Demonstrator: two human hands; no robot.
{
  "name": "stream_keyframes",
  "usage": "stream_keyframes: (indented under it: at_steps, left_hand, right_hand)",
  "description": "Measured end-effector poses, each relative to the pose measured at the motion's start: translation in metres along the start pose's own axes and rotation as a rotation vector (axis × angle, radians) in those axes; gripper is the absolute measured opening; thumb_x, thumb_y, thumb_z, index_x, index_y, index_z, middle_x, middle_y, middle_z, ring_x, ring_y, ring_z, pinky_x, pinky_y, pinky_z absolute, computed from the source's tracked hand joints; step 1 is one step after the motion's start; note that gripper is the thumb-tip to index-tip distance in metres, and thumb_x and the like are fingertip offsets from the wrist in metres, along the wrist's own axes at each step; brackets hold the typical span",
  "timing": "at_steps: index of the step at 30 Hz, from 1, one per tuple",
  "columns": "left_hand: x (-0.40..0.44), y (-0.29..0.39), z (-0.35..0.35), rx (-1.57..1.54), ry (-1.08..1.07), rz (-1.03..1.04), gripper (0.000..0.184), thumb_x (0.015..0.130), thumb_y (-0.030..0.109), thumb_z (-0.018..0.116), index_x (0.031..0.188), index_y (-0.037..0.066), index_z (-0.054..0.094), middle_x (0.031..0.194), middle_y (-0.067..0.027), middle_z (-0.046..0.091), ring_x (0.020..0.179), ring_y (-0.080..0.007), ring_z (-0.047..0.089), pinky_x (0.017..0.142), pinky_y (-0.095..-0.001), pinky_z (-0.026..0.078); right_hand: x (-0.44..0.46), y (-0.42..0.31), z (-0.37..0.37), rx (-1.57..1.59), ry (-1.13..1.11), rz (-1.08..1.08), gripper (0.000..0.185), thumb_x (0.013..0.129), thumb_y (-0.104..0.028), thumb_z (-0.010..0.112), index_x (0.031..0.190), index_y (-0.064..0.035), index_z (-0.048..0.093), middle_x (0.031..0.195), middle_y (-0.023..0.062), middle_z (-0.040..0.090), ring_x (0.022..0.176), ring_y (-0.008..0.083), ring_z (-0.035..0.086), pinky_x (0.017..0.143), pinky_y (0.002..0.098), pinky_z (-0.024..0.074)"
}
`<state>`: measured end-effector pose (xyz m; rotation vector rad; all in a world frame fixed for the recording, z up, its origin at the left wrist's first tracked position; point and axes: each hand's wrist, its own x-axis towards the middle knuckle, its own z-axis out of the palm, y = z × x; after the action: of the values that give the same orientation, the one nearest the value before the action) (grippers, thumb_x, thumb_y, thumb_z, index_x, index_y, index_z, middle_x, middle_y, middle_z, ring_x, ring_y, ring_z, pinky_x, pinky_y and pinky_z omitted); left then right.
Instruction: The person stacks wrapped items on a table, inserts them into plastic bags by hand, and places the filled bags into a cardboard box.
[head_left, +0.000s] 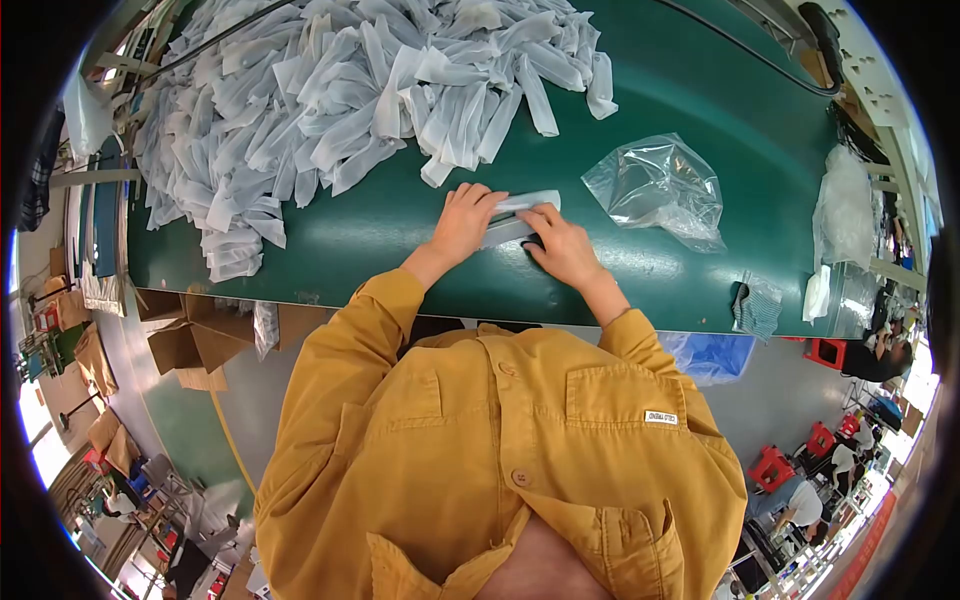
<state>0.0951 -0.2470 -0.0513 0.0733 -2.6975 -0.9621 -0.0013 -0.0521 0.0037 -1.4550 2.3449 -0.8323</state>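
On the green table point(370, 260), near its front edge, lie pale folded strips point(505, 232). My left hand point(466, 222) is on their left end, its fingers bent together over the upper strip. From the right, my right hand point(563, 245) touches the strips with its fingertips, the thumb and fingers apart around something dark and small that I cannot make out. A large heap of whitish wrapped strips point(340, 90) covers the back left of the table, just beyond my hands.
A clear plastic bag point(660, 190) lies to the right. A grey-green striped cloth point(757, 306) rests at the front edge. Below stand cardboard boxes point(205, 335) and a blue bin point(712, 357). A black cable point(745, 60) crosses the back. People sit at the lower right.
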Motion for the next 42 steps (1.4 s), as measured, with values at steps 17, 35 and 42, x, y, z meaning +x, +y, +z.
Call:
stream_keyframes:
  at_steps: [17,35,42]
  left_hand:
    - [-0.014,0.004,-0.001,0.238,-0.134,0.165,0.061,0.078,0.028,0.074,0.128,0.002,0.05,0.117,-0.0134,0.051,0.109,-0.0301,0.047,0.093,-0.0415,0.036]
    - [-0.029,0.004,-0.004,0.154,-0.155,0.206,0.058,0.073,0.029,0.078,0.121,0.007,0.056,0.128,-0.0149,0.045,0.125,-0.0343,0.04,0.103,-0.0478,0.034]
    - [-0.009,0.004,-0.024,0.083,-0.154,0.24,0.051,0.068,0.031,0.083,0.111,0.011,0.064,0.148,-0.019,0.031,0.141,-0.042,0.022,0.113,-0.0576,0.025]
  right_hand:
    - [0.08,0.043,-0.017,-0.068,0.406,0.238,0.035,0.081,-0.034,0.075,0.096,-0.0052,0.062,0.089,0.0136,0.061,0.071,0.0343,0.063,0.062,0.041,0.0513]
    - [0.065,0.04,0.015,-0.346,0.244,0.16,0.017,0.08,-0.01,0.066,0.093,-0.0021,0.059,0.111,0.0197,0.056,0.1,0.0408,0.056,0.076,0.0502,0.0468]
    - [0.02,0.05,0.019,-0.047,0.159,0.131,0.014,0.081,0.001,0.055,0.094,-0.0055,0.054,0.084,0.0167,0.059,0.072,0.0419,0.06,0.063,0.0507,0.0488]
